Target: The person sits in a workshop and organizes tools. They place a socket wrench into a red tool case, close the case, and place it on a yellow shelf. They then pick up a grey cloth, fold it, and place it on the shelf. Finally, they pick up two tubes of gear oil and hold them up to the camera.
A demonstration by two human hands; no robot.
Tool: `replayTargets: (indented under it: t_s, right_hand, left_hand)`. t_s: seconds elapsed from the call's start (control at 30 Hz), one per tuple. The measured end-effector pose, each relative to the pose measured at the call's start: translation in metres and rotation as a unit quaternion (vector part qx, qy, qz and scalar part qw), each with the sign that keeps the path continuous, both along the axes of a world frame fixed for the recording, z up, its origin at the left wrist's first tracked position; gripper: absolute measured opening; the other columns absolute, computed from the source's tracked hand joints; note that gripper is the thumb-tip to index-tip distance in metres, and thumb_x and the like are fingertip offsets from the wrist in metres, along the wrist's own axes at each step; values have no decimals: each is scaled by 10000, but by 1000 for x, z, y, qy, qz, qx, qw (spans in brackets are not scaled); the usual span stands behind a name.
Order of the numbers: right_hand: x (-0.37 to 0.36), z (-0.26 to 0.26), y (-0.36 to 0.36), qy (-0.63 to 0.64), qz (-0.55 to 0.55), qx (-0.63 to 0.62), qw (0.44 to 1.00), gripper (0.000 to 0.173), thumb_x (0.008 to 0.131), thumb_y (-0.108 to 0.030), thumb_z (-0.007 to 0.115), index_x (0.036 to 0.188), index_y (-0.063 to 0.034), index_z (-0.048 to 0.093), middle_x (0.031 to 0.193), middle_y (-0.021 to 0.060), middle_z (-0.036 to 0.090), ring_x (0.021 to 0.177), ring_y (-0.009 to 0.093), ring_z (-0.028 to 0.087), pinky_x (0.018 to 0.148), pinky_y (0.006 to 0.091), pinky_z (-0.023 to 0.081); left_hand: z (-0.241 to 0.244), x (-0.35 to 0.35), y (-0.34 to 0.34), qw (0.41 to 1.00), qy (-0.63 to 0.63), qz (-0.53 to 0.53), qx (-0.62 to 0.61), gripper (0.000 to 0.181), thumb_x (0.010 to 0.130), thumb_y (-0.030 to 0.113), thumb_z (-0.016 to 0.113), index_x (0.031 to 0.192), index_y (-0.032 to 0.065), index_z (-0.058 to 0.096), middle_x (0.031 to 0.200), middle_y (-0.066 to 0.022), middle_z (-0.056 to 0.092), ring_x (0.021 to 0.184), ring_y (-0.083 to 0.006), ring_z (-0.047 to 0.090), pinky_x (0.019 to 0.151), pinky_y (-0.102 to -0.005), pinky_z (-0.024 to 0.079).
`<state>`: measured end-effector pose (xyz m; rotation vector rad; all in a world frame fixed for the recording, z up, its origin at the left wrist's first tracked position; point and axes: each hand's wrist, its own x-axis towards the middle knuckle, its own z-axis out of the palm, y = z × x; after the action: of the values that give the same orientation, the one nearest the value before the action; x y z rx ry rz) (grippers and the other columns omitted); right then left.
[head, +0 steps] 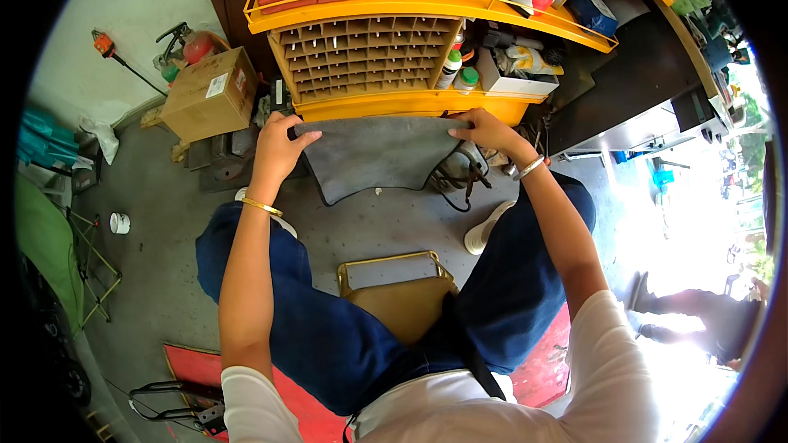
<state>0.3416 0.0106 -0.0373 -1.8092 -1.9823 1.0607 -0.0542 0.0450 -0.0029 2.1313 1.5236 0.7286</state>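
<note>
A grey mat point(381, 154) with a dark bound edge and a curved lower side hangs between my hands, before the yellow shelf. My left hand point(279, 149) pinches its upper left corner between thumb and fingers. At the upper right corner, my right hand point(486, 130) grips with the thumb on the near face; its other fingertips are partly hidden behind the mat. The mat covers part of the shelf's lower front and the floor behind it.
The yellow shelf point(363, 109) holds a compartmented cardboard organizer point(369, 52) and bottles. A cardboard box point(209, 95) stands left. Between my knees is a stool point(400, 301). Dark cables point(471, 181) hang near my right hand. Another person's legs point(683, 314) show at right.
</note>
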Motion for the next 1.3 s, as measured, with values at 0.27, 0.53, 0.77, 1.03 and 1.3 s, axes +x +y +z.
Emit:
replayTargets:
  t_s: [0.27, 0.53, 0.77, 1.03, 1.3]
  right_hand:
    - [-23, 37, -25, 508, -169, -171, 827, 730, 789, -521, 651, 1286, -39, 421, 1163, 80, 577, 1035, 167, 568, 892, 317, 464]
    - [-66, -23, -58, 423, -330, -310, 785, 619, 791, -273, 720, 1284, -34, 432, 1240, 94, 536, 1132, 211, 520, 962, 392, 414]
    - [-34, -27, -44, 520, -238, -311, 759, 289, 825, -6, 634, 1101, -8, 550, 1030, 63, 619, 946, 165, 599, 850, 319, 482]
    - [-36, -6, -45, 456, -230, -114, 852, 406, 846, -18, 603, 1223, 17, 456, 1073, 82, 603, 985, 171, 576, 871, 295, 469]
    - [-28, 7, -36, 611, -304, -183, 708, 318, 845, -16, 600, 1136, 21, 476, 1027, 106, 609, 920, 201, 633, 801, 327, 540]
  left_hand:
    - [-8, 3, 9, 986, -159, 26, -47, 443, 929, 399, 497, 1078, -18, 518, 834, -184, 585, 798, -318, 560, 738, -338, 431]
    - [-63, 9, 4, 832, -329, 83, -440, 522, 869, 261, 625, 1301, 122, 368, 1221, -93, 473, 1085, -213, 473, 933, -351, 354]
    - [-71, 0, -1, 986, -58, -98, -125, 310, 758, -34, 634, 1031, 100, 573, 972, -146, 638, 919, -324, 599, 788, -305, 444]
    - [-59, 23, -3, 992, -107, -18, -62, 171, 879, 23, 514, 1018, 104, 454, 859, -183, 537, 776, -379, 558, 663, -345, 437]
    - [-90, -8, 14, 635, -577, 41, -512, 368, 847, 3, 599, 1194, 46, 484, 1096, -67, 597, 967, -162, 592, 866, -296, 493]
